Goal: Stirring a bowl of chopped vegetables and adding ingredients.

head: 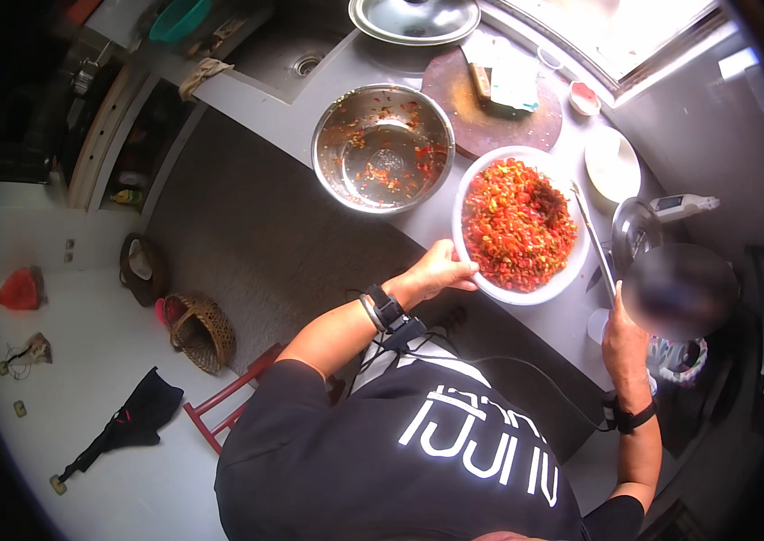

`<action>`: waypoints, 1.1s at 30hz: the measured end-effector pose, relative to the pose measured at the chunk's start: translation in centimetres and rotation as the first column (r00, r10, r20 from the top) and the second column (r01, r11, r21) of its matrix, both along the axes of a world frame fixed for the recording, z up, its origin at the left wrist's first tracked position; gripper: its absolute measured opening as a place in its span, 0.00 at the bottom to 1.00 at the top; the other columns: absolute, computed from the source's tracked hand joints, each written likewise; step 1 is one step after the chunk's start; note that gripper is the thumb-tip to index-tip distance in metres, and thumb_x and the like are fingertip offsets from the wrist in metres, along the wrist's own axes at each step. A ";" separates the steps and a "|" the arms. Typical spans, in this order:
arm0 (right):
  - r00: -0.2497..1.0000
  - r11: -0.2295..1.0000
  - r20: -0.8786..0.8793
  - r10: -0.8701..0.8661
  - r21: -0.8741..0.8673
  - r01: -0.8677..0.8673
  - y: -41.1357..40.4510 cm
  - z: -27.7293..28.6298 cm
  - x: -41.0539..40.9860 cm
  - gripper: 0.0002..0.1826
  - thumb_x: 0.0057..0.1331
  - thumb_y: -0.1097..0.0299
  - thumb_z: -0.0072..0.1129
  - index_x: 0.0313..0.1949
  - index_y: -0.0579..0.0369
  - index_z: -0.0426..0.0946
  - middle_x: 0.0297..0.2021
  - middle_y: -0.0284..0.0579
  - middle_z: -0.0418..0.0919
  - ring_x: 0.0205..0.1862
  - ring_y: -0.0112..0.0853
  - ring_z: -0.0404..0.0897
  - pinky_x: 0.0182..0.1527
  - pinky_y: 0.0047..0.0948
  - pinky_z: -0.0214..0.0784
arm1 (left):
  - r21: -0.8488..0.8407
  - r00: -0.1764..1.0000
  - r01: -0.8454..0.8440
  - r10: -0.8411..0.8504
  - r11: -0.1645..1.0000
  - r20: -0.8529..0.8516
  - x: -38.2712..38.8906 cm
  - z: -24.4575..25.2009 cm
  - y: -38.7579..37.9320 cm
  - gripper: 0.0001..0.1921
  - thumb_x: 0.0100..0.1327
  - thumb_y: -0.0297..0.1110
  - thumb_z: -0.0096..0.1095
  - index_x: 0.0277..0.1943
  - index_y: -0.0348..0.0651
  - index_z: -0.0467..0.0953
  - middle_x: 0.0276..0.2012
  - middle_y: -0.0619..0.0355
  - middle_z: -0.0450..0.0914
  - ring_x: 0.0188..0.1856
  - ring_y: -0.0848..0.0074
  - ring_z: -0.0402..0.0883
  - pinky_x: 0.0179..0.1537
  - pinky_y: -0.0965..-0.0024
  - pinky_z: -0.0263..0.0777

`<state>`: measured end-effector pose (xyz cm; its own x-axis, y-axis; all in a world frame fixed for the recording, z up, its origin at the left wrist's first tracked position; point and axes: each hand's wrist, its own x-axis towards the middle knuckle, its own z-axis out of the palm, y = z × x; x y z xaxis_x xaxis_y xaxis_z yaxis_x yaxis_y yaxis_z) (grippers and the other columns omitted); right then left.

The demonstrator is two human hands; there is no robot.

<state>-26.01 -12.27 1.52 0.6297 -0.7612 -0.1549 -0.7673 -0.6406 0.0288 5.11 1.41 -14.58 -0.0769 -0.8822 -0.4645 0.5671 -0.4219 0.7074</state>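
Observation:
A white bowl [581,264] full of chopped red chili peppers [517,226] stands near the counter's front edge. Its near left rim is gripped by my left hand [437,272], thumb on the rim. My right hand [624,341] is closed around the handle of a long metal utensil [595,237], whose far end is at the bowl's right rim; whether that end is a spoon or a spatula is not clear. To the left of the bowl sits a stainless steel basin [385,149] with bits of chili stuck to its inside.
Behind the bowl lies a round wooden chopping board [443,88] with a cleaver-like handle and a white packet [514,80]. A metal lid [414,17], a sink [274,54], a white dish [612,164], a small dish [585,99] and a steel lid [636,230] surround the work area.

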 end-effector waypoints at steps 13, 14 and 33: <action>0.813 0.376 -0.113 -0.571 0.844 0.382 1.5 1.6 0.4 0.22 0.67 0.72 0.53 0.59 0.62 0.64 0.19 0.37 0.70 0.16 0.29 0.69 0.19 0.30 0.61 | 0.023 0.999 0.037 -0.037 0.999 -0.039 0.5 0.9 -0.5 0.19 0.69 0.29 0.58 0.60 0.33 0.67 0.49 0.51 0.80 0.45 0.75 0.83 0.46 0.73 0.81; 0.813 0.370 -0.119 -0.570 0.846 0.384 1.4 1.9 1.2 0.22 0.67 0.72 0.53 0.59 0.62 0.64 0.19 0.37 0.70 0.16 0.29 0.69 0.19 0.30 0.61 | 0.031 0.999 0.037 -0.036 0.999 -0.041 0.5 0.9 -0.5 0.19 0.69 0.29 0.58 0.60 0.33 0.67 0.49 0.51 0.80 0.45 0.75 0.83 0.46 0.73 0.81; 0.630 0.176 0.008 -0.776 0.963 0.204 3.7 -1.6 0.2 0.24 0.72 0.57 0.52 0.60 0.60 0.66 0.18 0.30 0.65 0.13 0.17 0.62 0.14 0.17 0.57 | 0.173 0.385 0.176 -0.229 0.969 0.894 19.4 12.4 -8.1 0.10 0.53 0.33 0.71 0.35 0.35 0.84 0.30 0.52 0.85 0.35 0.74 0.83 0.40 0.70 0.75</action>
